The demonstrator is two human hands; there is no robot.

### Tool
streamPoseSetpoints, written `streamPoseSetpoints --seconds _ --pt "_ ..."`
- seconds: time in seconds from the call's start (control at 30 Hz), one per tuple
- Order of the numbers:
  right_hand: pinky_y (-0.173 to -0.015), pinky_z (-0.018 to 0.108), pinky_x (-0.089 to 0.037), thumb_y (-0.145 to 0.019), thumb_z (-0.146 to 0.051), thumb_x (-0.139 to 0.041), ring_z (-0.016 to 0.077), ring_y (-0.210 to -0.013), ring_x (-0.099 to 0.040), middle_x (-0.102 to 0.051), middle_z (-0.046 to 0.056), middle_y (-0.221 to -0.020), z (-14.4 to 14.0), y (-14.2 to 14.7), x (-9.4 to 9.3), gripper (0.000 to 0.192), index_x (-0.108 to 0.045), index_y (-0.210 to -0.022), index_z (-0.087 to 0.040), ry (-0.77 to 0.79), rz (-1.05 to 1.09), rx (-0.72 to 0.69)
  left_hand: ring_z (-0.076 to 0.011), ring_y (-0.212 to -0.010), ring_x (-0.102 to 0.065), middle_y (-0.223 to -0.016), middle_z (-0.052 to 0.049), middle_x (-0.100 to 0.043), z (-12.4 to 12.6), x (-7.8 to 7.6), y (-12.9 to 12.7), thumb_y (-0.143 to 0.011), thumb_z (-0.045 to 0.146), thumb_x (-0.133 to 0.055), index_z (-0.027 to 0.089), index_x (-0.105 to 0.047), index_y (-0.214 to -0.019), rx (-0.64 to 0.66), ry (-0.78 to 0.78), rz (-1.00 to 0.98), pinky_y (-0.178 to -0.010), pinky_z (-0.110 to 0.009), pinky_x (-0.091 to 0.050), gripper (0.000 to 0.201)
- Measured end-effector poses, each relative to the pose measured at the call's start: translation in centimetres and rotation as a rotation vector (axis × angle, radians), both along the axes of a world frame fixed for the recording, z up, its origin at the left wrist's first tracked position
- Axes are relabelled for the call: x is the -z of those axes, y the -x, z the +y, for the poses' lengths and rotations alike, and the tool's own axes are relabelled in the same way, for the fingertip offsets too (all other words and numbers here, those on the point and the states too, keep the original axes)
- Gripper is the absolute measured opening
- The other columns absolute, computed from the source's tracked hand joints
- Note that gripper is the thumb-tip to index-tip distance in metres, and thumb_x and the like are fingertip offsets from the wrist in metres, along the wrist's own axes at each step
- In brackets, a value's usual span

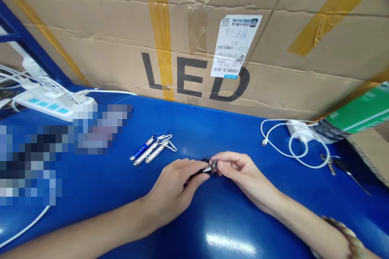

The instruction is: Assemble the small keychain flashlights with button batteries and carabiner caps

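On the desk (231, 218), just right of the spare penlights (152, 149), both hands pinch one black penlight (203, 170) lying left-right: left hand (174, 188) on its body, right hand (237, 168) at its silvery tip.

Small dark keychain flashlight (208, 168), silver end, lying level.

1. The tabletop (231, 226) is glossy deep blue.
2. The cardboard box (91, 40) along its far edge is tan, with black "LED" letters, yellow-brown tape strips and a white label (235, 46).
3. Three keychain flashlights (151, 149): one blue, two silver.
4. The flashlight (204, 169) between the hands is black with a silver end.
5. The charger cable (291, 145) and power strip (51, 103) are white.
6. A green box (361, 111) with white lines sits at the far right corner.
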State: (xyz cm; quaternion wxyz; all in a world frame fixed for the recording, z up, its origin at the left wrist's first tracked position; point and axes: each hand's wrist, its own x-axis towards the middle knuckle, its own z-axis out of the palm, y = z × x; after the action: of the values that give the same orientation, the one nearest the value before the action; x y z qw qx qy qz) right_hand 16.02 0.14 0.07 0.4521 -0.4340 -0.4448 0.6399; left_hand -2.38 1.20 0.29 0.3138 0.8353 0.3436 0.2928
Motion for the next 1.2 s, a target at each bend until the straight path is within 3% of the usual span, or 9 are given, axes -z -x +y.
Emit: streamPoseSetpoints --seconds 0.4,0.67,1.0,1.2 --pt "-0.047 0.017 -0.047 -0.064 -0.032 -0.079 0.0101 -0.056 -0.061 -0.068 0.002 -0.061 0.0 0.0 -0.2 0.015 -0.075 -0.075 -0.021 0.015 0.031 -0.025 -0.0142 -0.061 -0.058 -0.072 0.001 -0.067 -0.5 -0.3 0.2 -0.093 0.020 -0.041 0.021 -0.063 -0.095 0.040 0.008 0.030 -0.063 -0.025 -0.039 0.022" --pt "-0.045 0.015 -0.055 -0.069 -0.026 -0.076 0.0066 -0.056 -0.057 -0.060 0.000 -0.075 0.1 0.1 0.3 0.007 -0.074 -0.068 -0.019 -0.116 0.072 -0.055 -0.0147 -0.061 -0.057 -0.067 0.000 -0.064 -0.3 0.0 0.0 -0.092 0.018 -0.041 0.017 -0.062 -0.089 0.004 0.011 0.021 -0.062 -0.024 -0.040 0.022" --pt "-0.048 0.017 -0.058 -0.065 -0.024 -0.078 0.0078 -0.054 -0.060 -0.064 0.000 -0.064 0.5 -0.4 0.5 0.011 -0.073 -0.068 -0.016 0.017 0.105 -0.060 -0.0163 -0.067 -0.058 -0.075 -0.003 -0.067 -0.1 0.7 -0.1 -0.092 0.025 -0.042 0.019 -0.063 -0.093 -0.033 0.024 -0.026 -0.067 -0.026 -0.045 0.022" --pt "-0.046 0.017 -0.058 -0.065 -0.024 -0.079 0.0074 -0.053 -0.059 -0.064 0.000 -0.062 0.6 -0.5 0.8 0.013 -0.071 -0.069 -0.014 0.026 0.127 0.002 -0.0175 -0.071 -0.059 -0.082 -0.004 -0.069 0.2 0.2 0.0 -0.092 0.024 -0.042 0.017 -0.064 -0.095 0.000 0.072 0.002 -0.068 -0.026 -0.045 0.023"
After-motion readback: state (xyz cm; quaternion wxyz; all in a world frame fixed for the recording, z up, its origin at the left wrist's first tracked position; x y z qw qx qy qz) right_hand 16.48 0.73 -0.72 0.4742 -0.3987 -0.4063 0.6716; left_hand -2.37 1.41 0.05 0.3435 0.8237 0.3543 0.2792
